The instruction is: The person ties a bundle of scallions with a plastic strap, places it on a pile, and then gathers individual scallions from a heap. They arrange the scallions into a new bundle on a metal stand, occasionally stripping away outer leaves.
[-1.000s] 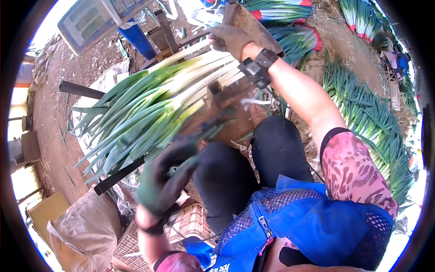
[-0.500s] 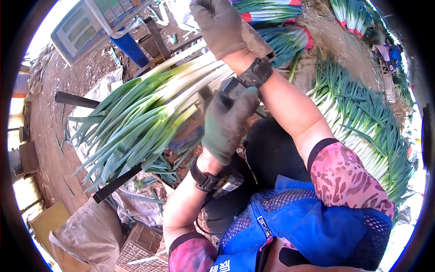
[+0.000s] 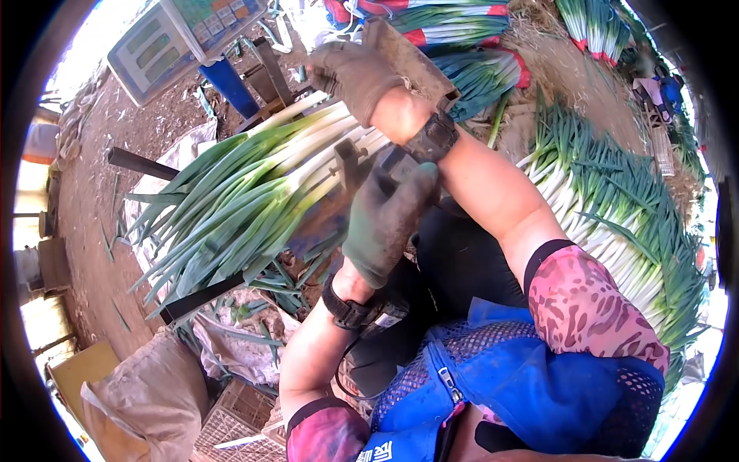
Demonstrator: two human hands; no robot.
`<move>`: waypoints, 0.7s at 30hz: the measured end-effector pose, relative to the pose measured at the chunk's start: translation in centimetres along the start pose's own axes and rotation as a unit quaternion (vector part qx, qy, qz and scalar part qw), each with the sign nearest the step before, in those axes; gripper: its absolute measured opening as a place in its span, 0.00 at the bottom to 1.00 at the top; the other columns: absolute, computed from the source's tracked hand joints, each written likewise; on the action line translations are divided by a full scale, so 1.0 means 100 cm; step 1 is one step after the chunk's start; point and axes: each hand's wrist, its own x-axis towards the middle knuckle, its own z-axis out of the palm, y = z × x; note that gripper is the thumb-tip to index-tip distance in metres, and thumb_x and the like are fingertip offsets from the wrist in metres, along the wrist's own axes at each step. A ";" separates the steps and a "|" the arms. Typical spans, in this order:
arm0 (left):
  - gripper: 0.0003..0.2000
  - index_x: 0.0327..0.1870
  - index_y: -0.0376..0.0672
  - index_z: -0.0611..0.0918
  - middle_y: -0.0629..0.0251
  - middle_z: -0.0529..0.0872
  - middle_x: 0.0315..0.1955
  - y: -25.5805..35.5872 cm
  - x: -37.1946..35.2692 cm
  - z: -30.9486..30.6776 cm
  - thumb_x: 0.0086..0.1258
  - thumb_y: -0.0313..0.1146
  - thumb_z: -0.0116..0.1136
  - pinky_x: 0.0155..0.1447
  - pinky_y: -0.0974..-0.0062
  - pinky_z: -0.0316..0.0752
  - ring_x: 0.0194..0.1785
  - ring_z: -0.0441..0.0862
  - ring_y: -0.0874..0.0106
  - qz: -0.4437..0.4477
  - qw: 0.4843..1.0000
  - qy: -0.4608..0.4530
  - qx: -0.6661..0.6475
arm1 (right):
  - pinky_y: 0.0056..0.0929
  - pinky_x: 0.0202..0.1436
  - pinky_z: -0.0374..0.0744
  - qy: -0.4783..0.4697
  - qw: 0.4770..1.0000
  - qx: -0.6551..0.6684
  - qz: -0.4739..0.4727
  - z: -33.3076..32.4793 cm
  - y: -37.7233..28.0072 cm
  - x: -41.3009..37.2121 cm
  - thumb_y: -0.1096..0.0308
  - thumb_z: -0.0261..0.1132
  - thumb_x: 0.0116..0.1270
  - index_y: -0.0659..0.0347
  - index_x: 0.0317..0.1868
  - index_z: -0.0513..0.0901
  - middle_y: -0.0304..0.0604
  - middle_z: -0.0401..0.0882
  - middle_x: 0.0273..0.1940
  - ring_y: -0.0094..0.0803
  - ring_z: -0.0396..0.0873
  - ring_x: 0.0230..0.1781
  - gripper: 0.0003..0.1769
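A big bunch of green onions (image 3: 239, 196) lies across a metal stand, leaves toward the left and white stalks toward my hands. My left hand (image 3: 385, 223), in a dirty green-grey glove, is closed around a dark grey block-like device (image 3: 399, 163) near the stalks, its thumb along the top. A metal bracket (image 3: 348, 165) stands just beside it, against the stalks. Over the white ends is my right hand (image 3: 356, 77) in a brown-grey glove, its fingers curled. What those fingers hold, if anything, is hidden. A wooden board (image 3: 412, 61) is just behind that hand.
A digital scale (image 3: 158, 50) stands at the upper left. Red-banded onion bundles (image 3: 477, 77) lie at the back. A long heap of loose onions (image 3: 616, 215) covers the right side. Dark metal bars (image 3: 200, 299) stick out left of the stand. Plastic crates (image 3: 235, 416) sit at lower left.
My right hand has come down and slightly left, closer to the white stalks, and more of the board behind shows. My left hand stays nearly in place. The view has shifted slightly.
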 end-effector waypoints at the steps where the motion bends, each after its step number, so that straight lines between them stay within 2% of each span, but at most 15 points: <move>1: 0.14 0.49 0.38 0.81 0.74 0.82 0.32 0.001 0.000 0.000 0.72 0.40 0.62 0.38 0.82 0.71 0.33 0.74 0.83 0.011 1.000 -0.003 0.009 | 0.19 0.47 0.83 0.005 1.000 -0.002 0.003 0.002 -0.002 -0.003 0.73 0.64 0.69 0.65 0.47 0.79 0.40 0.80 0.42 0.26 0.82 0.43 0.09; 3: 0.13 0.48 0.38 0.81 0.73 0.82 0.33 0.000 -0.002 0.003 0.73 0.39 0.62 0.40 0.81 0.72 0.34 0.75 0.83 0.024 0.999 -0.007 0.022 | 0.18 0.47 0.84 0.017 1.000 -0.007 0.010 0.007 -0.004 -0.012 0.74 0.64 0.69 0.65 0.47 0.79 0.40 0.79 0.43 0.25 0.81 0.43 0.08; 4: 0.13 0.48 0.38 0.81 0.73 0.83 0.33 -0.002 -0.005 0.006 0.73 0.39 0.61 0.40 0.81 0.72 0.34 0.76 0.83 0.027 0.999 -0.009 0.027 | 0.27 0.49 0.84 0.134 0.950 -0.282 -0.001 0.020 -0.010 -0.008 0.69 0.66 0.67 0.63 0.51 0.78 0.42 0.79 0.48 0.31 0.81 0.48 0.14; 5: 0.13 0.47 0.37 0.81 0.73 0.83 0.33 -0.005 -0.006 0.004 0.73 0.39 0.61 0.41 0.80 0.72 0.35 0.76 0.82 0.018 1.000 -0.014 0.019 | 0.32 0.49 0.84 0.149 0.887 -0.411 -0.147 0.026 -0.017 -0.011 0.66 0.67 0.65 0.62 0.52 0.78 0.45 0.80 0.48 0.37 0.82 0.46 0.17; 6: 0.13 0.47 0.37 0.81 0.72 0.83 0.34 -0.008 -0.007 0.002 0.74 0.38 0.61 0.42 0.80 0.73 0.36 0.77 0.82 0.009 1.000 -0.020 0.012 | 0.37 0.50 0.83 0.159 0.787 -0.524 -0.285 0.033 -0.025 -0.023 0.64 0.68 0.62 0.61 0.53 0.78 0.48 0.81 0.48 0.42 0.83 0.44 0.20; 7: 0.13 0.47 0.36 0.81 0.72 0.84 0.34 -0.011 -0.008 0.000 0.74 0.38 0.61 0.43 0.80 0.73 0.37 0.77 0.82 0.000 1.000 -0.025 0.004 | 0.41 0.50 0.83 0.163 0.653 -0.614 -0.411 0.037 -0.031 -0.030 0.61 0.69 0.60 0.60 0.54 0.78 0.50 0.82 0.48 0.47 0.84 0.42 0.23; 8: 0.13 0.47 0.36 0.81 0.72 0.84 0.35 -0.015 -0.005 0.002 0.74 0.38 0.61 0.43 0.80 0.73 0.37 0.78 0.82 0.003 1.000 -0.016 -0.016 | 0.43 0.51 0.83 0.150 0.646 -0.626 -0.411 0.036 -0.035 -0.029 0.62 0.68 0.58 0.56 0.55 0.79 0.53 0.78 0.56 0.52 0.82 0.47 0.23; 11: 0.14 0.49 0.37 0.80 0.72 0.84 0.37 -0.020 0.001 0.000 0.74 0.39 0.61 0.43 0.81 0.72 0.38 0.78 0.81 -0.002 0.998 -0.007 -0.061 | 0.46 0.52 0.81 0.147 0.609 -0.692 -0.359 0.024 -0.028 -0.019 0.60 0.68 0.58 0.54 0.57 0.79 0.51 0.78 0.57 0.51 0.80 0.51 0.25; 14: 0.16 0.53 0.37 0.79 0.71 0.84 0.39 -0.024 0.005 -0.013 0.74 0.41 0.61 0.42 0.82 0.71 0.37 0.78 0.81 -0.058 0.998 -0.008 -0.018 | 0.49 0.55 0.79 0.124 0.574 -0.724 -0.362 0.012 -0.025 -0.017 0.60 0.69 0.58 0.52 0.59 0.78 0.48 0.76 0.58 0.52 0.79 0.54 0.27; 17: 0.18 0.55 0.37 0.79 0.70 0.84 0.40 -0.011 0.008 -0.011 0.73 0.41 0.61 0.42 0.83 0.70 0.38 0.78 0.81 -0.122 0.992 0.017 -0.003 | 0.43 0.60 0.77 0.122 0.579 -0.733 -0.336 0.007 -0.017 -0.013 0.58 0.71 0.60 0.49 0.58 0.79 0.42 0.76 0.58 0.45 0.73 0.59 0.25; 21: 0.18 0.55 0.38 0.79 0.70 0.84 0.40 -0.027 0.017 -0.025 0.72 0.40 0.62 0.42 0.81 0.72 0.39 0.78 0.81 -0.103 0.993 -0.011 -0.054 | 0.42 0.57 0.80 0.145 0.540 -0.744 -0.366 -0.001 -0.014 -0.005 0.59 0.71 0.60 0.49 0.57 0.80 0.40 0.74 0.57 0.45 0.74 0.57 0.24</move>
